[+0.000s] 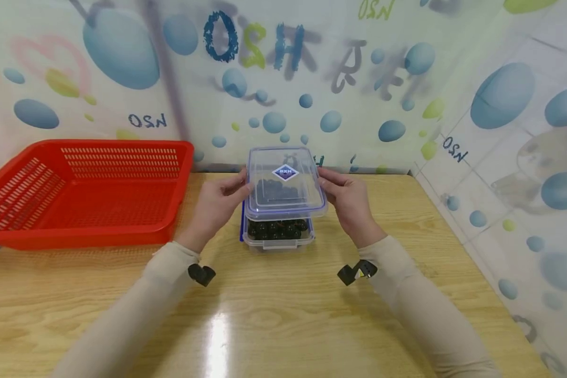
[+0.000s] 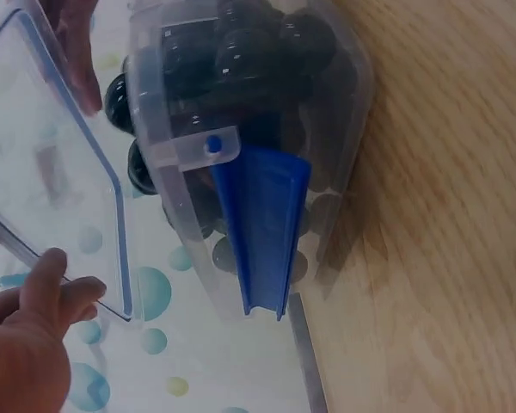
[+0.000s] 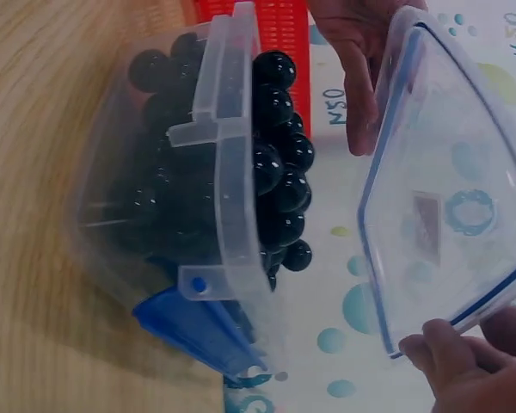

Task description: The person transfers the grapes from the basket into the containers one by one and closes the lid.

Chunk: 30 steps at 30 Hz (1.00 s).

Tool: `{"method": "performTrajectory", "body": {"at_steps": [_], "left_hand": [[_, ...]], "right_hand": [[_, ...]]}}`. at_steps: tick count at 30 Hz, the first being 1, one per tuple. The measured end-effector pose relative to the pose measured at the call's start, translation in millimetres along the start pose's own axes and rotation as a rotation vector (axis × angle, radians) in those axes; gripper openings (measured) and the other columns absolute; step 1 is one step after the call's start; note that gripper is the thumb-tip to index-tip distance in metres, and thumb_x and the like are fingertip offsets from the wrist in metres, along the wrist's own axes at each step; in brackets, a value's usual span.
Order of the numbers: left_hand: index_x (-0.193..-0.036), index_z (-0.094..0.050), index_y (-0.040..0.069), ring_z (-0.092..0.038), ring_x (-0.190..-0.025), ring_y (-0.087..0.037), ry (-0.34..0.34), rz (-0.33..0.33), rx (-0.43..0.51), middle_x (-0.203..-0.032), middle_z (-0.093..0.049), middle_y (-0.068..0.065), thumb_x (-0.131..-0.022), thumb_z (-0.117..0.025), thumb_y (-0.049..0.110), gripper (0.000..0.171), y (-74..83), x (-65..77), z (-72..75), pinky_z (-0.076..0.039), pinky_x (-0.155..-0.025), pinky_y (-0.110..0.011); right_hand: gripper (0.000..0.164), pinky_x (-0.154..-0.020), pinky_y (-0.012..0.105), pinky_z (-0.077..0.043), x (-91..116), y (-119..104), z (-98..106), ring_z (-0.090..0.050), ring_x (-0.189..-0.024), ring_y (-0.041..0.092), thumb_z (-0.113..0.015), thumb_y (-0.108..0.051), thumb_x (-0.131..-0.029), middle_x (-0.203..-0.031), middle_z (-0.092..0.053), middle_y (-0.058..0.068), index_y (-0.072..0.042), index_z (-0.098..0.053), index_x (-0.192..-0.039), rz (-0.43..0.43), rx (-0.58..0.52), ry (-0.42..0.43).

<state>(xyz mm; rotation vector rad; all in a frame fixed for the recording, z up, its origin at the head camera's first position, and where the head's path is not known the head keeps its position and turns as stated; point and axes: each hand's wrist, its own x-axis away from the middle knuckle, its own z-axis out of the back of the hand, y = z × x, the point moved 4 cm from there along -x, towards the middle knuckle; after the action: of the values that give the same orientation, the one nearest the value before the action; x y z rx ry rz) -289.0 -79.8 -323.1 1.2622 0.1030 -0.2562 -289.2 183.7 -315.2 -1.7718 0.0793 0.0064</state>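
A clear plastic lid [image 1: 288,197] with a blue seal and a diamond label is tilted above a clear food container [image 1: 279,244]. My left hand [image 1: 219,202] pinches the lid's left edge between thumb and fingers; my right hand [image 1: 349,202] grips its right edge. The container stands on the table, full of dark, glossy grapes [image 3: 279,176] that rise above its rim. In both wrist views a gap shows between lid and container. A blue side clip [image 2: 262,228] hangs unfastened on the container's left side, and another blue clip [image 3: 198,327] hangs on its right.
A red plastic basket [image 1: 108,231] with slotted walls stands at the left of the wooden table [image 1: 274,315]. Behind the table hangs a white sheet [image 1: 293,100] patterned with blue bubbles, and a similarly patterned wall [image 1: 515,173] runs along the right side.
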Motion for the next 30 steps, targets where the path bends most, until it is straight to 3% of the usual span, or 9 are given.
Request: {"method": "performTrajectory", "body": {"at_steps": [6,12,18,30], "left_hand": [[-0.138,-0.054,0.004,-0.061,-0.116,-0.025,-0.056,0.059,-0.063,-0.134,-0.057,-0.011,-0.095,-0.068,0.021,0.049,-1.7,1.3,-2.0,-0.050,-0.093,-0.037],[-0.138,-0.053,0.002,-0.059,-0.118,-0.027,-0.089,0.090,-0.132,-0.139,-0.053,-0.010,-0.095,-0.066,0.019,0.047,-7.1,0.7,2.0,-0.049,-0.095,-0.040],[-0.141,-0.048,0.002,-0.053,-0.125,-0.027,-0.155,0.132,-0.205,-0.145,-0.045,-0.010,-0.096,-0.066,0.020,0.051,-17.4,1.3,-4.4,-0.047,-0.097,-0.039],[-0.140,-0.047,-0.002,-0.049,-0.128,-0.032,-0.209,0.183,-0.382,-0.148,-0.041,-0.016,-0.094,-0.067,0.020,0.055,-21.7,-1.6,-14.3,-0.046,-0.098,-0.042]], "right_hand": [[0.033,-0.092,0.031,-0.050,-1.1,13.7,0.1,-0.064,-0.109,0.022,-0.061,0.002,-0.096,-0.128,-0.061,0.021,0.008,-0.060,-0.127,-0.072,0.129,-0.018],[0.033,-0.091,0.030,-0.051,1.5,19.8,-3.9,-0.063,-0.113,0.024,-0.063,-0.001,-0.095,-0.128,-0.061,0.019,0.007,-0.061,-0.127,-0.093,0.216,-0.062],[0.033,-0.094,0.032,-0.049,1.2,31.0,-1.8,-0.061,-0.115,0.024,-0.064,-0.002,-0.094,-0.128,-0.062,0.016,0.004,-0.063,-0.127,-0.157,0.282,-0.061],[0.034,-0.095,0.035,-0.049,-0.5,39.9,-2.2,-0.061,-0.114,0.025,-0.065,-0.005,-0.094,-0.127,-0.062,0.016,0.003,-0.063,-0.127,-0.130,0.434,-0.040]]}}
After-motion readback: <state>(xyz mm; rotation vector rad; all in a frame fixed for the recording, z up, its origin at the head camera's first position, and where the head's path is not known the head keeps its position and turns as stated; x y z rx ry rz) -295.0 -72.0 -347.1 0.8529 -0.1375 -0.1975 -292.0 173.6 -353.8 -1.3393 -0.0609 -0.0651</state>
